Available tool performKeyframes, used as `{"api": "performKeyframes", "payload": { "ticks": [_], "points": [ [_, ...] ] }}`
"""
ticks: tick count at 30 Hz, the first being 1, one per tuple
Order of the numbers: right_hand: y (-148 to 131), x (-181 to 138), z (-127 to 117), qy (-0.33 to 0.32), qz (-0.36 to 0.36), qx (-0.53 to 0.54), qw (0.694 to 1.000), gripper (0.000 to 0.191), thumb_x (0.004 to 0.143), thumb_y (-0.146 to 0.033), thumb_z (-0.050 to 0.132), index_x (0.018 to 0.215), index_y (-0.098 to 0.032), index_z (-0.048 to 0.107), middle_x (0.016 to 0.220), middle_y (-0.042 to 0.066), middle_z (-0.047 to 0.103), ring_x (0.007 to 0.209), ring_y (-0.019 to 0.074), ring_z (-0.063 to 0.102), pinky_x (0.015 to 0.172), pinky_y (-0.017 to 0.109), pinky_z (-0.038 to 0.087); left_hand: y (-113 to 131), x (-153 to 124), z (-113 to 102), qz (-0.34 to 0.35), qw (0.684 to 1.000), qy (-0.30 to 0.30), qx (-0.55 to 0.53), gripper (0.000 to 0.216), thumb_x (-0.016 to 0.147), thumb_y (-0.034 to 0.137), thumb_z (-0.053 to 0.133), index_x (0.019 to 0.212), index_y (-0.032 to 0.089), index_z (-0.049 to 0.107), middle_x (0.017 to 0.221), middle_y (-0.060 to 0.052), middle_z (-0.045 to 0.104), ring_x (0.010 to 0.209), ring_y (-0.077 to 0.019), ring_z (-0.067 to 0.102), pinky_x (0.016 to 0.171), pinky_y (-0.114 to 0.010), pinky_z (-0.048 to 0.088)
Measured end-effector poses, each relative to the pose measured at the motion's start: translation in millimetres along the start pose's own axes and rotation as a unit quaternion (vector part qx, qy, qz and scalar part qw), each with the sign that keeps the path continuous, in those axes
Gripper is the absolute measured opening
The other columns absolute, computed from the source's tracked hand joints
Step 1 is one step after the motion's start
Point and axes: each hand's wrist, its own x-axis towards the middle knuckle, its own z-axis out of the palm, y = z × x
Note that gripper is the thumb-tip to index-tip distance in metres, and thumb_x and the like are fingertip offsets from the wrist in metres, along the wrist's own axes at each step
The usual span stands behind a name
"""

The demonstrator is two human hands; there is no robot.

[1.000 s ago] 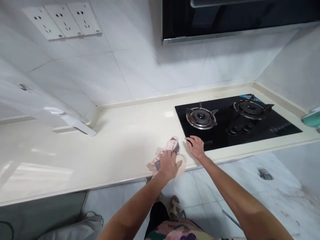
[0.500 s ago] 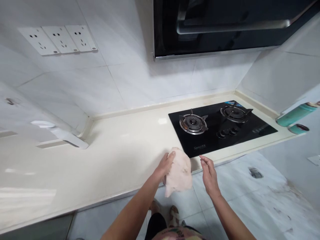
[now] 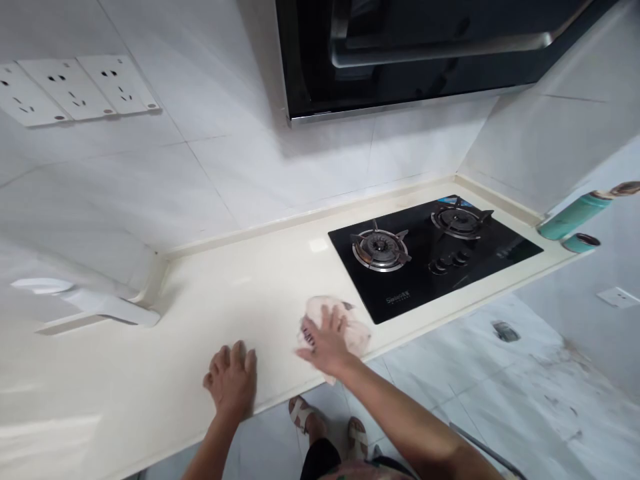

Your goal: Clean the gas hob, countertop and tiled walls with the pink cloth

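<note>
Presses one bare right hand (image 3: 326,341), slightly blurred and with fingers splayed wide, onto one pale pink, crumpled fabric cloth (image 3: 357,333) with dark markings. Has the cloth on the glossy cream desk (image 3: 240,287), just left of the near left corner of one black rectangular glass cooktop (image 3: 423,247), with one lower tip drooping at the desk's front edge. Rests one bare left hand (image 3: 230,377) on the desk farther left of the cooktop, well apart from the cloth, empty, with fingers loosely bent and slightly parted.

Counts on the cooktop two round burners (image 3: 381,251) with dark metal supports, two dark round knobs (image 3: 440,267), and one blue sticker (image 3: 453,200) at the far edge. Shows right of the cooktop, near its right end, one teal cylindrical container (image 3: 575,217) and one short, round teal container (image 3: 580,244) with a dark top.

Shows above the cooktop one glossy black range hood (image 3: 410,80); high to its left, three white rectangular socket panels (image 3: 77,90) on the pale wall; far left, one white elongated object (image 3: 110,303), kind unclear. Has below the cooktop, toward the left, two feet (image 3: 301,413) in pale strapped sandals on the tiled floor (image 3: 420,380).
</note>
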Motion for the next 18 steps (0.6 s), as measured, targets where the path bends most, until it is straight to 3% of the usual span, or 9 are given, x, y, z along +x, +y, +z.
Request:
{"api": "performKeyframes", "payload": {
  "ticks": [4, 8, 11, 14, 18],
  "points": [
    [-36.3, 5.1, 26.5, -0.035, -0.145, -0.044, 0.988, 0.076, 0.093, -0.07, 0.066, 0.158, -0.035, 0.049, 0.18, 0.012, 0.008, 0.162, 0.0509, -0.006, 0.124, 0.075, -0.001, -8.7, -2.0, 15.6, 0.019, 0.999, 0.02, 0.033, 0.057, 0.105, 0.054, 0.029, 0.143, 0.021, 0.057, 0.157, -0.02, 0.049, 0.149, -0.0366, 0.04, 0.119, -0.06, 0.034],
    [-16.9, -17.9, 24.3, -0.038, -0.19, -0.053, 0.98, 0.062, 0.1, -0.064, 0.058, 0.155, -0.036, 0.052, 0.175, 0.009, 0.028, 0.162, 0.0405, 0.013, 0.128, 0.063, 0.009, -6.3, -0.4, 15.3, 0.017, 0.999, 0.019, 0.035, 0.06, 0.105, 0.055, 0.027, 0.143, 0.02, 0.058, 0.157, -0.02, 0.049, 0.149, -0.0369, 0.04, 0.119, -0.059, 0.032],
    [35.2, -50.2, 14.2, 0.011, -0.166, -0.055, 0.984, 0.055, 0.097, -0.059, 0.064, 0.148, -0.038, 0.059, 0.163, 0.009, 0.045, 0.149, 0.0386, 0.033, 0.122, 0.06, 0.024, -5.7, 0.1, 13.7, 0.008, 0.999, 0.014, 0.033, 0.061, 0.105, 0.057, 0.026, 0.143, 0.021, 0.058, 0.157, -0.02, 0.048, 0.149, -0.0368, 0.039, 0.119, -0.058, 0.031],
    [108.1, -86.4, 2.0, 0.105, -0.087, -0.088, 0.987, 0.047, 0.093, -0.05, 0.07, 0.137, -0.035, 0.068, 0.143, 0.011, 0.058, 0.128, 0.0376, 0.047, 0.11, 0.059, 0.035, -5.7, -0.1, 14.7, 0.003, 0.999, 0.011, 0.037, 0.059, 0.105, 0.056, 0.027, 0.143, 0.022, 0.058, 0.158, -0.019, 0.047, 0.149, -0.0355, 0.039, 0.12, -0.058, 0.031],
    [210.6, -110.3, -34.5, 0.253, 0.037, -0.154, 0.955, 0.039, 0.096, -0.048, 0.058, 0.121, -0.025, 0.077, 0.126, 0.017, 0.06, 0.114, 0.0365, 0.052, 0.098, 0.055, 0.043, -6.7, 0.3, 18.3, 0.002, 0.999, 0.021, 0.036, 0.059, 0.105, 0.056, 0.029, 0.143, 0.022, 0.058, 0.158, -0.019, 0.048, 0.15, -0.0342, 0.038, 0.121, -0.057, 0.029]
  ]
}}
